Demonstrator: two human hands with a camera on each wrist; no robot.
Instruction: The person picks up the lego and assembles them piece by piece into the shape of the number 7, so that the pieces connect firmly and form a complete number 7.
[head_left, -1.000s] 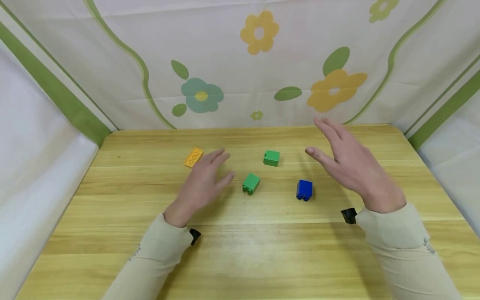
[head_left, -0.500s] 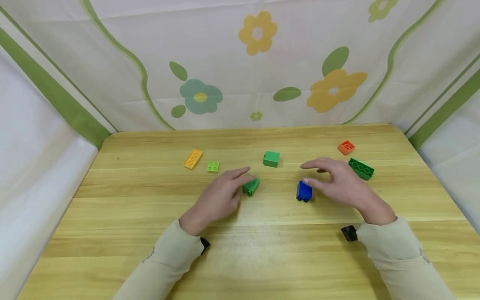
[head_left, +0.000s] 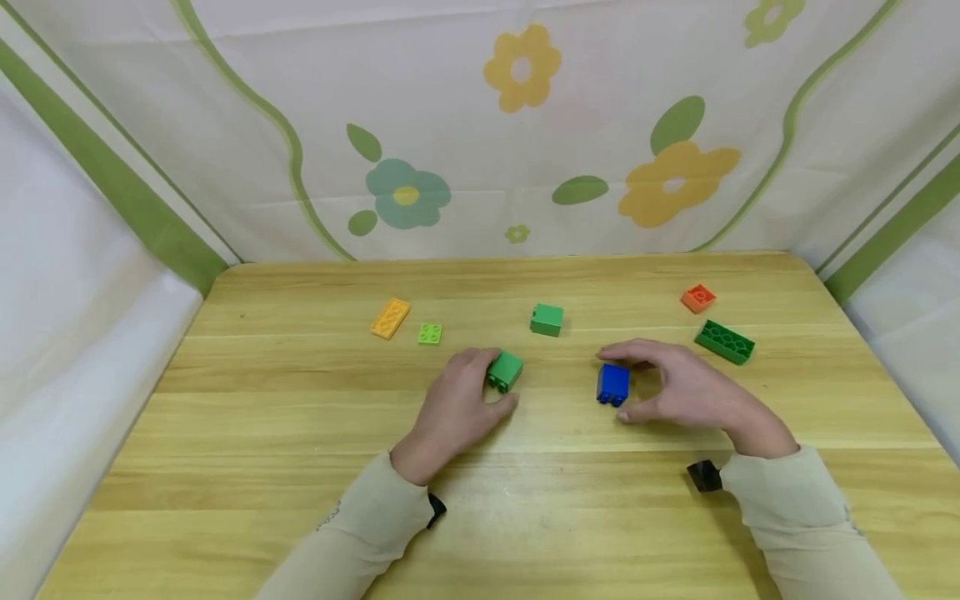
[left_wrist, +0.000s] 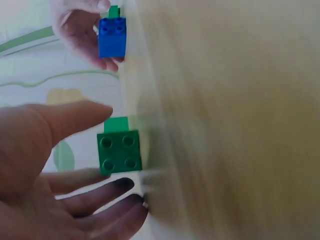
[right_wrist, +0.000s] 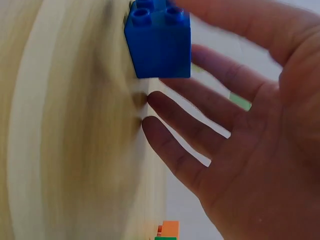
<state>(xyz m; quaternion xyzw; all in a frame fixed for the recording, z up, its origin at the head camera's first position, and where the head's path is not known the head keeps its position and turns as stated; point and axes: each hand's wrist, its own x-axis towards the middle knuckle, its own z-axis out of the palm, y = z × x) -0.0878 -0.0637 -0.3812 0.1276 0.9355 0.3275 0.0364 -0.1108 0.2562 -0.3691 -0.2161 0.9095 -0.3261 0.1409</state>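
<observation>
A green toy building brick [head_left: 507, 369] lies on its side on the wooden table, its studs facing the near edge. My left hand [head_left: 457, 404] is around its left side, fingers beyond it and thumb on the near side. In the left wrist view a gap shows between the thumb and this green brick [left_wrist: 119, 152]. To the right lies a blue brick [head_left: 615, 380], also studs toward me. Around it my right hand [head_left: 686, 385] holds thumb and fingers spread apart, fingertips at the far side and thumb near the studs. The right wrist view shows straight fingers past the blue brick [right_wrist: 162, 52].
Behind, between the hands, lies another green brick [head_left: 547, 320]. At the back left are an orange plate [head_left: 391, 318] and a lime plate [head_left: 430, 334]. A red-orange brick [head_left: 698, 297] and a long dark green brick [head_left: 724, 342] lie beyond the right hand. A patterned curtain [head_left: 465, 125] hangs behind the table.
Both hands have come down and inward, the left to the green brick, the right to the blue one. The lime plate, red-orange brick and dark green brick, hidden earlier, have come into view.
</observation>
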